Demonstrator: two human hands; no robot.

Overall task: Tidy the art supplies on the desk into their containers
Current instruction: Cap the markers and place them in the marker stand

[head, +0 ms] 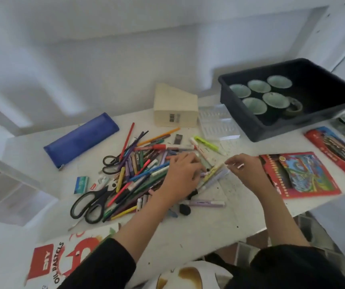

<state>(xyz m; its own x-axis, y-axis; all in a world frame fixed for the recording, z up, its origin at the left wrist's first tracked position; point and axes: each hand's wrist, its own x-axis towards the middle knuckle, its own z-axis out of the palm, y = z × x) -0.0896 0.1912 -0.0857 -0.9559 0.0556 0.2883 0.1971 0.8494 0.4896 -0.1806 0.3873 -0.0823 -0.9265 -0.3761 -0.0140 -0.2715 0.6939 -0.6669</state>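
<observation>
A heap of coloured pencils, pens and markers (138, 167) lies in the middle of the white desk (209, 222). My left hand (180, 176) rests palm down on the heap's right side, fingers curled over several pens. My right hand (244, 170) hovers just to the right, its fingertips pinched near the end of a pale marker (215, 174); whether it grips the marker I cannot tell. A blue zip pencil case (82, 140) lies at the back left. A wooden holder box (175, 107) stands behind the heap.
Large black scissors (90, 203) and smaller scissors (110, 165) lie left of the heap. A dark tub (250, 126) with green cups sits back right, a clear tray (217, 124) beside it. Red pencil boxes (300, 174) lie right; an oil pastels box (63, 261) near front.
</observation>
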